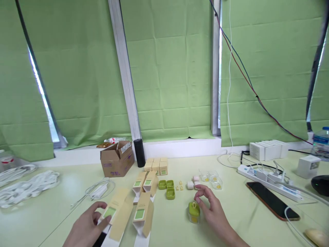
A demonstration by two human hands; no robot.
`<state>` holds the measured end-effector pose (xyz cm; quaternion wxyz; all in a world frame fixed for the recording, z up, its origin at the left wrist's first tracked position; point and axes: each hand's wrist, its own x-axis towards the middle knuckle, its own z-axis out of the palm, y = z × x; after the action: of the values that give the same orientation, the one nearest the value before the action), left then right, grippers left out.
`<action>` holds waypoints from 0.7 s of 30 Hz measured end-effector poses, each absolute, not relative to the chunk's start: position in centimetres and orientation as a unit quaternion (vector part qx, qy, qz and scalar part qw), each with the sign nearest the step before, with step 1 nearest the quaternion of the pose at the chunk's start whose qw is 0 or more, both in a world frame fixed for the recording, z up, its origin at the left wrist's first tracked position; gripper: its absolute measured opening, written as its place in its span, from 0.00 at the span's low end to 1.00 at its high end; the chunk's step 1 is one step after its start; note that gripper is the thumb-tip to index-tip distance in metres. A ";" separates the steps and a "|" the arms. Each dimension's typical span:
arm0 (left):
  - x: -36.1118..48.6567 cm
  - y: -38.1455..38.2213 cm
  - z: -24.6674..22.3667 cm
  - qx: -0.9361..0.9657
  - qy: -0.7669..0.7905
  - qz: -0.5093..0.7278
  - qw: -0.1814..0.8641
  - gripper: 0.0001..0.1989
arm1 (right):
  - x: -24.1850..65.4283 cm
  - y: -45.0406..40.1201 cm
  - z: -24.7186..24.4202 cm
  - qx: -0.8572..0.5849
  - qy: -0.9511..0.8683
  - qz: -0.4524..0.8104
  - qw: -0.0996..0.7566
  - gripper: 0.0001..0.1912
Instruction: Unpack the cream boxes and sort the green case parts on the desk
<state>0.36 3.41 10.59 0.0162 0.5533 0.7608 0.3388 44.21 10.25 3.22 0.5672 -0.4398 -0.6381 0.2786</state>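
My left hand [89, 221] grips a small cream cardboard box [119, 206] with a green square on it, its flap hanging open. My right hand [209, 206] is just above and right of a clear little case with an olive-green lid [194, 209] and a yellow loop on top. Its thumb and index tips are pinched together near the loop; whether anything is between them is hidden. Between the hands another open cream box [144, 212] lies tilted. Farther back are olive-green lids [170, 193], small yellow loops [181, 188], pale pink-white pieces [190, 185] and clear cases [217, 184].
Cream boxes [156, 166] stand behind, near a brown carton [117, 161] and a black cylinder [139, 153]. At right lie a phone [272, 200], a power strip [269, 181] with cables, and white boxes [268, 150]. White cables [31, 185] lie at left.
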 end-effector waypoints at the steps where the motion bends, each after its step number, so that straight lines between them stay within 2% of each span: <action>1: 0.4 3.4 9.8 0.560 0.762 0.324 0.038 0.19 | 44.2 10.2 3.2 -0.442 -0.640 0.279 0.564 0.16; 7: 1.5 3.9 8.1 0.567 0.765 0.289 0.101 0.16 | 44.2 10.2 3.0 -0.444 -0.644 0.286 0.553 0.17; 16: 4.4 4.7 7.7 0.576 0.788 0.204 0.079 0.09 | 44.1 10.2 3.1 -0.438 -0.641 0.308 0.550 0.20; 21: 5.5 4.4 8.2 0.589 0.789 0.167 0.056 0.08 | 44.3 10.4 2.9 -0.440 -0.647 0.286 0.553 0.19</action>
<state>5.50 4.44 8.19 0.0561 0.5886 0.7889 0.1672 44.28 10.41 2.87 0.5525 -0.4405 -0.6473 0.2859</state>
